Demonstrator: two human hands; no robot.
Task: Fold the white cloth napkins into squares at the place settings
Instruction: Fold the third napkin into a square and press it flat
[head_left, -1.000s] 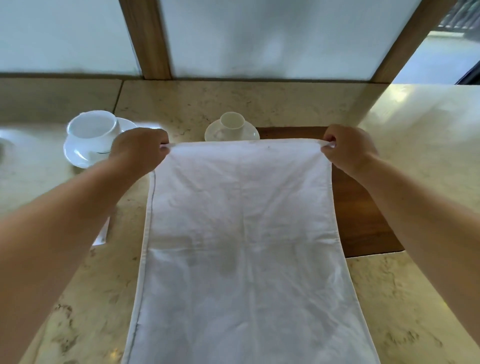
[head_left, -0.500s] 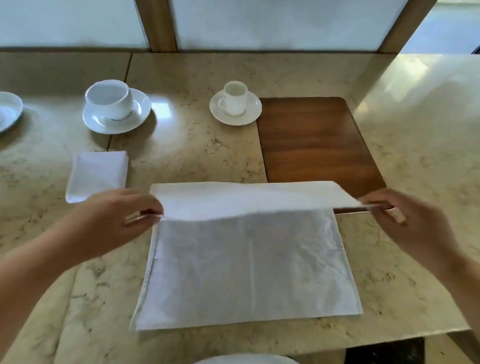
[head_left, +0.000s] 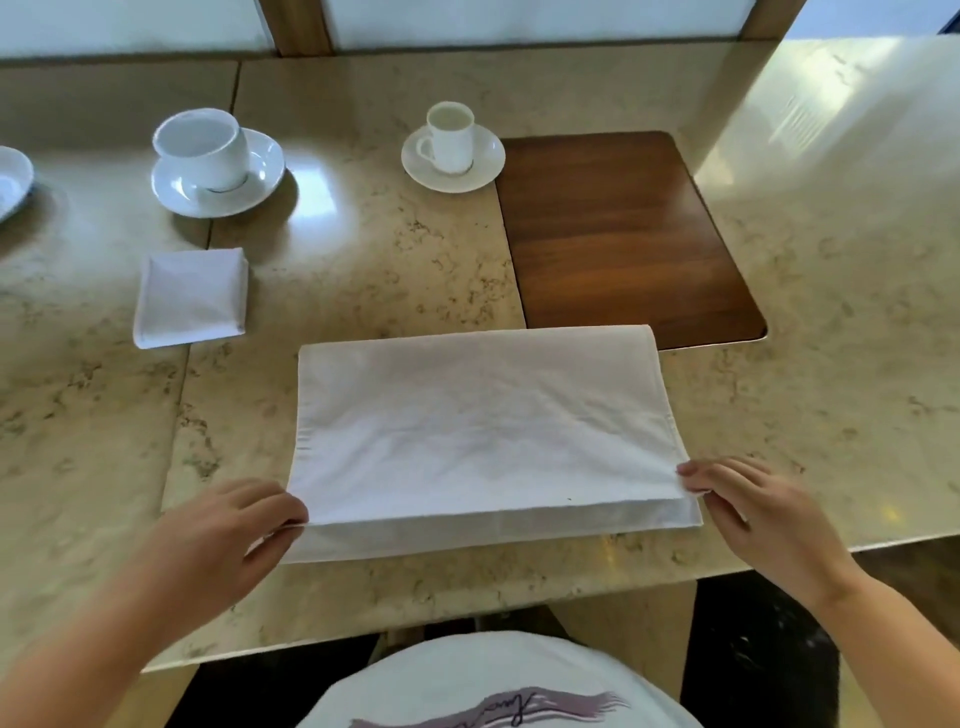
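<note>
— What did you see from where you stood?

— The biggest thing was the marble table (head_left: 857, 291), pale and veined, with a dark wooden inlay (head_left: 623, 234) set into it on the far right side.

— And the cloth?

— The white napkin (head_left: 483, 426) lay near the front edge, folded over on itself. Its fold ran along the far side, just overlapping the near edge of the wooden inlay. The upper layer stopped a little short of the lower one, so a strip of the under layer showed along the near side.

— Were the hands on it?

— Both were. The left hand (head_left: 228, 535) pinched the near left corner of the upper layer, thumb and fingers curled onto the edge. The right hand (head_left: 753, 514) held the near right corner the same way, fingertips (head_left: 688, 472) closed on the cloth's corner, the other fingers loosely bent.

— Anything else laid out?

— To the left, well apart from the hands, a smaller folded napkin (head_left: 192, 296) lay as a neat square. Beyond it stood a wide cup on a saucer (head_left: 218, 166). Farther right a small cup and saucer (head_left: 452, 148) sat just beside the far left corner of the inlay. At the very left edge I caught part of another white dish (head_left: 13, 182), cut off from view.
</note>
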